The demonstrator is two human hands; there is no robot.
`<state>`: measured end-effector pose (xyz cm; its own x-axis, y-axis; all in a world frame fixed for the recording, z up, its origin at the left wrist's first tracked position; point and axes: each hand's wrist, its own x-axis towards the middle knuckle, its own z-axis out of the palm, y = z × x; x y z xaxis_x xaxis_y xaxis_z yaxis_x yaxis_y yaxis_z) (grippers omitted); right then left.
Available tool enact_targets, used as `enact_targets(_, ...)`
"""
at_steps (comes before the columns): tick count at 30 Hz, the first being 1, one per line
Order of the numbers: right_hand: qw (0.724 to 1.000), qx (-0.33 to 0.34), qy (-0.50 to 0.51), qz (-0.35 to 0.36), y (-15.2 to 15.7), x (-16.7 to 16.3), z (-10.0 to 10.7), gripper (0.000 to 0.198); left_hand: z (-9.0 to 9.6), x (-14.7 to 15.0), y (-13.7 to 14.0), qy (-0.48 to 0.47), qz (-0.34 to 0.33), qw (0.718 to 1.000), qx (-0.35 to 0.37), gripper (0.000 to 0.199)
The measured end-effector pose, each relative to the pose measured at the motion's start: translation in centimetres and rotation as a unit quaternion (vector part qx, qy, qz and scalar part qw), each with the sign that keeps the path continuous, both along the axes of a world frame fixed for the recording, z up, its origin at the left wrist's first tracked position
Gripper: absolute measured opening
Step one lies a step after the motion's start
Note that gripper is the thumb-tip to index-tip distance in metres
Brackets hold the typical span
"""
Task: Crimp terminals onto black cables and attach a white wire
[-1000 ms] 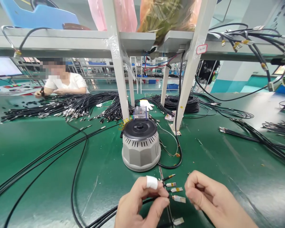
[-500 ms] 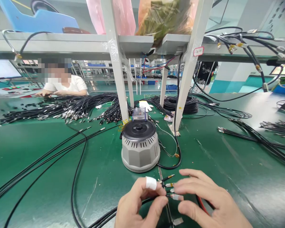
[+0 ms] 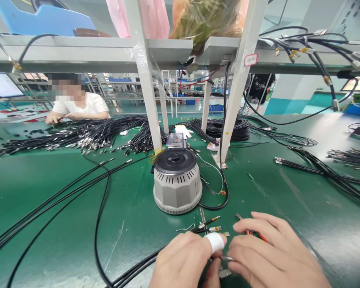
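Left hand (image 3: 184, 260), forefinger taped, pinches a black cable (image 3: 138, 269) near its end, presenting a metal terminal (image 3: 227, 258) low over the worktop (image 3: 63, 240). Right hand (image 3: 276, 256) grips an orange-handled tool (image 3: 259, 237), fingertips steadying the terminal. Grey pot (image 3: 177, 182) stands behind.

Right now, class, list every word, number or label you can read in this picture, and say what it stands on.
None can be read.
Small white red-edged tag on the white shelf post: marks too blurred.
Yellow bands on the black cables overhead: too small.
Round grey ribbed machine: no lettering visible.
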<state>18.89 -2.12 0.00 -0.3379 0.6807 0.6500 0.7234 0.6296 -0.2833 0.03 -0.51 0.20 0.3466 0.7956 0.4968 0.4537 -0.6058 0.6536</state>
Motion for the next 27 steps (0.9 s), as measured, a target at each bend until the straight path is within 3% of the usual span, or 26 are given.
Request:
enact_targets(5, 0.998, 0.058, -0.02, -0.012, -0.1, -0.7, -0.3, 0.033, 1.1, 0.7, 0.7, -0.092, 0.026, 0.987, -0.129, 0.014)
enact_targets(11, 0.999, -0.015, 0.011, 0.027, -0.2, -0.3, 0.4, 0.034, -0.3, 0.1, 0.3, -0.116, -0.038, 0.955, -0.269, 0.016)
enact_targets(14, 0.999, -0.015, -0.027, 0.027, -0.1, -0.1, 0.6, 0.033, -0.6, -0.3, 0.2, -0.122, -0.084, 0.925, -0.35, 0.018)
enact_targets(16, 0.999, -0.003, -0.045, 0.013, 0.0, -0.1, 0.4, 0.031, -0.3, -0.4, 0.4, -0.156, -0.117, 0.874, -0.445, 0.023)
enact_targets(19, 0.999, -0.007, -0.041, 0.016, 0.0, -0.2, 0.0, 0.028, 0.3, -0.8, 0.9, -0.254, -0.201, 0.732, -0.599, 0.031)
enact_targets(21, 0.999, -0.017, -0.023, 0.034, 0.0, -0.3, 0.0, 0.026, 0.3, -1.0, 1.3, -0.299, -0.239, 0.656, -0.65, 0.034)
enact_targets(24, 0.996, -0.034, 0.021, 0.085, 0.2, -0.2, 0.2, 0.021, 0.0, -1.3, 1.7, -0.299, -0.246, 0.619, -0.684, 0.031)
enact_targets(27, 0.987, -0.043, 0.063, 0.143, 0.5, -0.2, 0.4, 0.01, -0.4, -1.3, 1.9, -0.291, -0.245, 0.623, -0.683, 0.028)
